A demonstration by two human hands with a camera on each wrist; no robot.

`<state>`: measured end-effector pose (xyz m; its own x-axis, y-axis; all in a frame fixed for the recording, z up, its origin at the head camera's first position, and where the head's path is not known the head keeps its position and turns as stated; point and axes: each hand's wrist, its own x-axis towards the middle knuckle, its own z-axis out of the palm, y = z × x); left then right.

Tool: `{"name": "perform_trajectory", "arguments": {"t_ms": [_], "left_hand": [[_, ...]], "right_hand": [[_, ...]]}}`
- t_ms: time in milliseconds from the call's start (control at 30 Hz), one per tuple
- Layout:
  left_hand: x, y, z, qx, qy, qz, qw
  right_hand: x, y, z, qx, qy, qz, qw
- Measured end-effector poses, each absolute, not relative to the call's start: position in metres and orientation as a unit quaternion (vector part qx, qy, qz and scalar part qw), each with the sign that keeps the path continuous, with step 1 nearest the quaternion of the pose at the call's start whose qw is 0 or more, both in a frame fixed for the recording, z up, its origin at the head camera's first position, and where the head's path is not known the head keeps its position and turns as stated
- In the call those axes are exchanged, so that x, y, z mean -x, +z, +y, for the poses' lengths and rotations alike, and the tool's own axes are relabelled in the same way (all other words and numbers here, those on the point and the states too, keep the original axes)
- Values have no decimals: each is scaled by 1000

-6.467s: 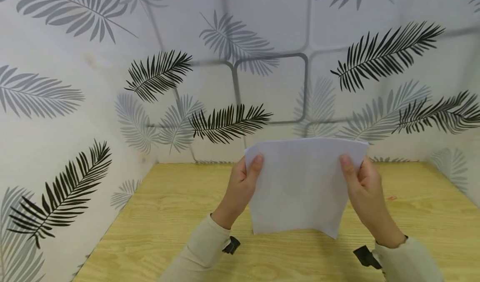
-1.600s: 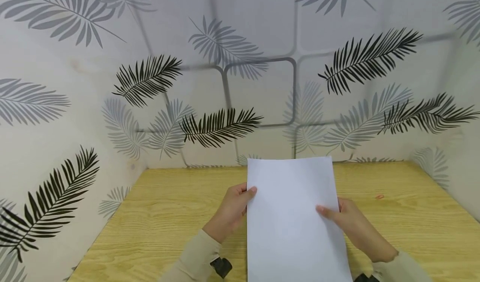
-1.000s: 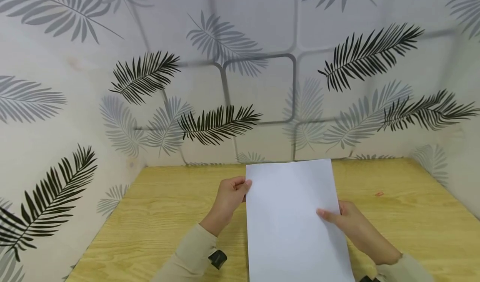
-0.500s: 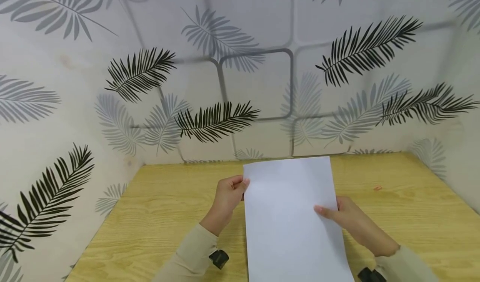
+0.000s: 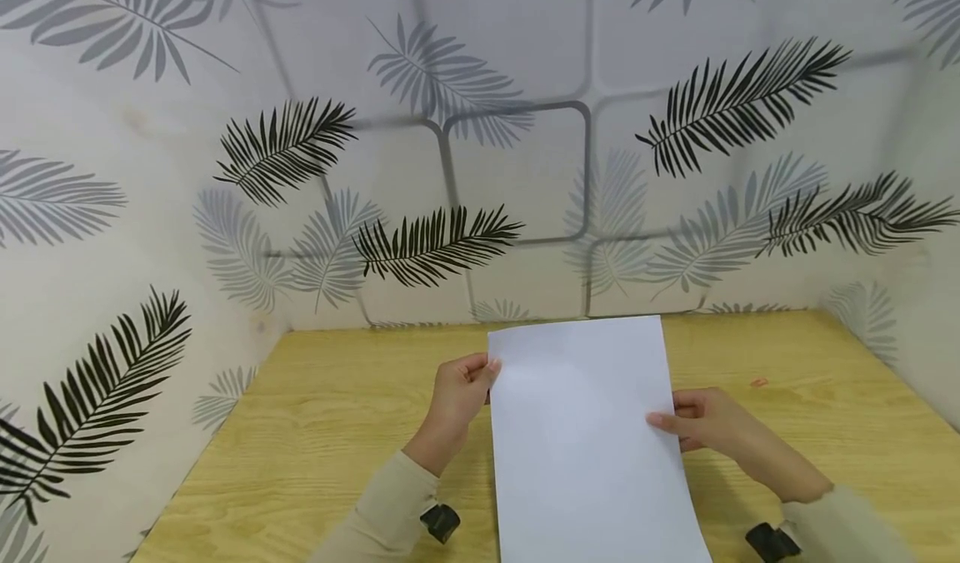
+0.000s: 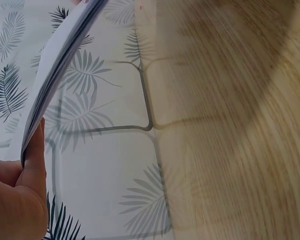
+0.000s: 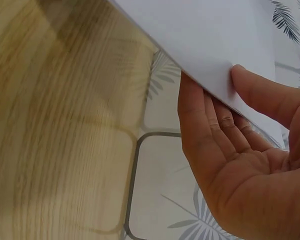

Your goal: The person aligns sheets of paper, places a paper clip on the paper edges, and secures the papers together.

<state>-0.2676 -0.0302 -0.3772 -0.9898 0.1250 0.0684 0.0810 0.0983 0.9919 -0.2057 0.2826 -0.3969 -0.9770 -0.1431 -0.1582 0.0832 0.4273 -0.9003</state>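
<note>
Wall [image 5: 510, 72]: pale, printed with black and grey feathery leaves and grey rounded outlines; it stands behind and to both sides of the worktop.
Worktop [image 5: 337, 430]: yellowish wood grain; both wrist views show the wall's outlines mirrored faintly in its surface.
Paper [image 5: 585, 446]: white, its front face plain, held up over the worktop between the hands; its top edge reaches about the line where worktop meets wall, and its lower end runs out of the head view. The left wrist view shows several layers along its side.
Sleeves [image 5: 382, 505]: light beige, one on each forearm.
Left hand [image 5: 453, 392]: pinching the paper's left edge near the upper corner, thumb in front, fingers behind.
Right hand [image 5: 723, 421]: pinching the right edge somewhat lower down, thumb on the front face, fingers bent behind.
Black devices [image 5: 441, 522]: one at each wrist, by the cuff.
Reddish mark [image 5: 760, 382]: small, on the worktop beyond the right hand, apart from the paper.
</note>
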Motion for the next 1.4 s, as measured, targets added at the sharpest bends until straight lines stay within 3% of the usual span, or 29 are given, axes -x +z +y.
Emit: {"name": "perform_trajectory", "arguments": {"t_ms": [567,767,1000,1400], "left_hand": [[269,-379,-32,-65,665,744,12],[268,-379,-33,-63,666,743,11],[268,-379,-34,-67,665,744,15],[267,-379,-33,-64,666,743,13]], "right_hand": [[216,-386,312,91,-558,815,125],[221,-386,331,110,-552,824,70],[226,-393,358,68,-502,862,0],[232,-408,399,-5,-416,909,-17]]}}
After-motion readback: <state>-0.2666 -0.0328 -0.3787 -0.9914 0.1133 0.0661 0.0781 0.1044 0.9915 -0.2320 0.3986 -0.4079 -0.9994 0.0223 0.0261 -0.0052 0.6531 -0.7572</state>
